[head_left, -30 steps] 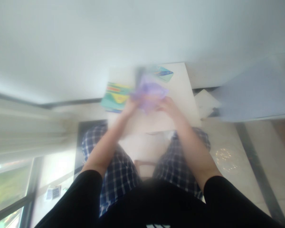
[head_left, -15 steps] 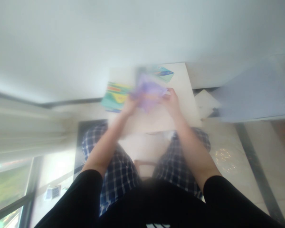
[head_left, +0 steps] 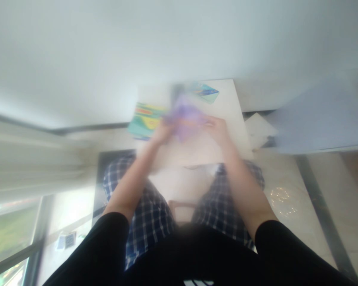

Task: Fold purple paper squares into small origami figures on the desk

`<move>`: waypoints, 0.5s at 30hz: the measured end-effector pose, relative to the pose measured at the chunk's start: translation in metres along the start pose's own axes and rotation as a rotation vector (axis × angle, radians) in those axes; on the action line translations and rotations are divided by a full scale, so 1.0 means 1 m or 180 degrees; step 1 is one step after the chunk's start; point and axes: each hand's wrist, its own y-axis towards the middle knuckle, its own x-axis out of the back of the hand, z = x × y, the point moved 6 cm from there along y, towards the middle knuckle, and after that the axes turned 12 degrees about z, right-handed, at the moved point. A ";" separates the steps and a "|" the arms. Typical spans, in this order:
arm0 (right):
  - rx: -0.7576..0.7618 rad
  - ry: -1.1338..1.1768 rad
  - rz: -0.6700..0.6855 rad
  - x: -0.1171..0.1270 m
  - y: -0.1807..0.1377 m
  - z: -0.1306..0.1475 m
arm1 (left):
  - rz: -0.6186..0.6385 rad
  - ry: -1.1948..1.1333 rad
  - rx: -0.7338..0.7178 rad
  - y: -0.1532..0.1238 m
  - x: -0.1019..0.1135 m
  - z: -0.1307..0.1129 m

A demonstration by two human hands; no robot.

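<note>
A crumpled piece of purple paper (head_left: 185, 119) is held over a small white table (head_left: 229, 115) between both my hands. My left hand (head_left: 162, 132) grips its left side with closed fingers. My right hand (head_left: 218, 129) pinches its right edge. The whole view is blurred, so the fingers' exact hold is hard to make out. A green and yellow packet (head_left: 144, 121) lies on the table just left of my left hand. A teal card (head_left: 207, 92) lies at the table's far edge behind the paper.
My legs in checked trousers (head_left: 146, 214) are under the table's near edge. A large pale blue sheet (head_left: 322, 115) and white papers (head_left: 258, 129) lie to the right. A white wall fills the top, with a window at the lower left.
My right hand has shifted slightly right and down along the purple paper's edge. The paper looks more bunched. My left hand has stayed in place.
</note>
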 end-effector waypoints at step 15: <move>-0.0057 0.0152 0.0242 0.000 -0.003 0.008 | -0.0090 -0.0095 0.0049 -0.001 0.016 0.000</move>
